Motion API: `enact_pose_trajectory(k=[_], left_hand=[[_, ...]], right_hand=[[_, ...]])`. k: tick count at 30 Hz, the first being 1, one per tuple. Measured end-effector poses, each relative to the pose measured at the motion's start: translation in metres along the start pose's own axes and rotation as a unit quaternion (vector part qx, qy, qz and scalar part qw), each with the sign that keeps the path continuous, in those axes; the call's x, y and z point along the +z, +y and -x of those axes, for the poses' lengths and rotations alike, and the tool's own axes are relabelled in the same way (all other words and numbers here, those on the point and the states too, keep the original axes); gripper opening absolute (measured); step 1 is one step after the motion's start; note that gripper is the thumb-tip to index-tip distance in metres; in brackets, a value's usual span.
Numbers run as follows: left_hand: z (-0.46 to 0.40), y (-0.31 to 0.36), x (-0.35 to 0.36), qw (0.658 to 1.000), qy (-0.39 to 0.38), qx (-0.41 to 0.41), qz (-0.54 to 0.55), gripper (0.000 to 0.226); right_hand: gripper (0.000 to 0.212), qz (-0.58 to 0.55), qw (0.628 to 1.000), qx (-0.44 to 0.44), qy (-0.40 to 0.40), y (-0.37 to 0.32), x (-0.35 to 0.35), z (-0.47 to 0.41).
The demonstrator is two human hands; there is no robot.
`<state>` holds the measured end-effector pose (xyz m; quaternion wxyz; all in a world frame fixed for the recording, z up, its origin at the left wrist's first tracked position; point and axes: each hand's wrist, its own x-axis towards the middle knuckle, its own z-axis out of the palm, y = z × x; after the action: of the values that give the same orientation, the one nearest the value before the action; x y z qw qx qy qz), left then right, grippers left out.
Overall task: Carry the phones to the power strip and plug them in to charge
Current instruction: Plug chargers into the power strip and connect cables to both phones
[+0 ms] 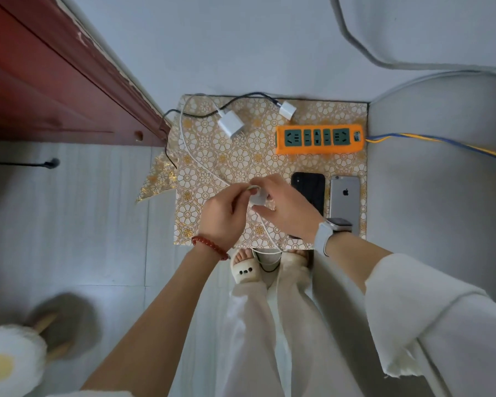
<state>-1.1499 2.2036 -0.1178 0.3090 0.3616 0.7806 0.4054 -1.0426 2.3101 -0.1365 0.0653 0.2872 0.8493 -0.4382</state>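
Two phones lie side by side on the right part of a gold-and-white flowered mat (212, 173) spread on the pale floor, the biggest thing here apart from the red wooden door frame (55, 81) at the upper left. Beyond the phones, near the mat's far right corner, sits the orange power strip (320, 139) with green sockets, all of them empty, its blue and yellow cord (430, 141) running off to the right. The black phone (309, 187) is partly covered by the right hand (284, 207); the silver phone (344, 199) lies just beside it, back upward, with no cable attached. Two white charger bricks rest on the mat's far side: the larger white adapter (231, 123) on a dark braided cable (241, 98), and a smaller white plug (287, 110) beside it. The left hand (222, 216) pinches a thin white cable (189, 144), while the right hand's fingertips grip a third small white charger (257, 198); the two hands meet over the mat's middle, above it
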Motion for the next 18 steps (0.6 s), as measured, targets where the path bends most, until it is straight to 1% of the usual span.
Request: enact_pose_trajectory(k=[2,3,7,12,15,16,18], left_hand=[[-0.003,0.006,0.004,1.000,-0.005,-0.005,0.007,0.015],[-0.006,0.008,0.007,0.999,-0.021,-0.019,0.014,0.013],[-0.015,0.018,0.029,0.984,-0.144,-0.098,0.048,0.015],[-0.019,0.012,0.060,0.967,-0.218,-0.135,0.008,0.021],[-0.016,0.003,0.069,0.961,-0.222,-0.165,-0.018,0.019],[-0.015,0.000,0.071,0.964,-0.207,-0.167,-0.018,0.019],[-0.014,-0.001,0.074,0.975,-0.152,-0.159,-0.011,0.019]], right_hand=[[0.044,0.030,0.999,-0.010,0.041,0.010,-0.018,0.000],[0.045,0.054,0.997,-0.014,0.053,0.017,-0.029,0.001],[0.044,0.128,0.989,-0.010,0.071,0.051,-0.080,0.002],[0.042,0.131,0.985,0.025,0.109,0.092,-0.120,0.002],[0.039,0.122,0.985,0.018,0.121,0.106,-0.136,-0.002],[0.039,0.120,0.986,0.013,0.118,0.109,-0.139,-0.004],[0.040,0.114,0.988,0.014,0.102,0.115,-0.141,-0.007]])
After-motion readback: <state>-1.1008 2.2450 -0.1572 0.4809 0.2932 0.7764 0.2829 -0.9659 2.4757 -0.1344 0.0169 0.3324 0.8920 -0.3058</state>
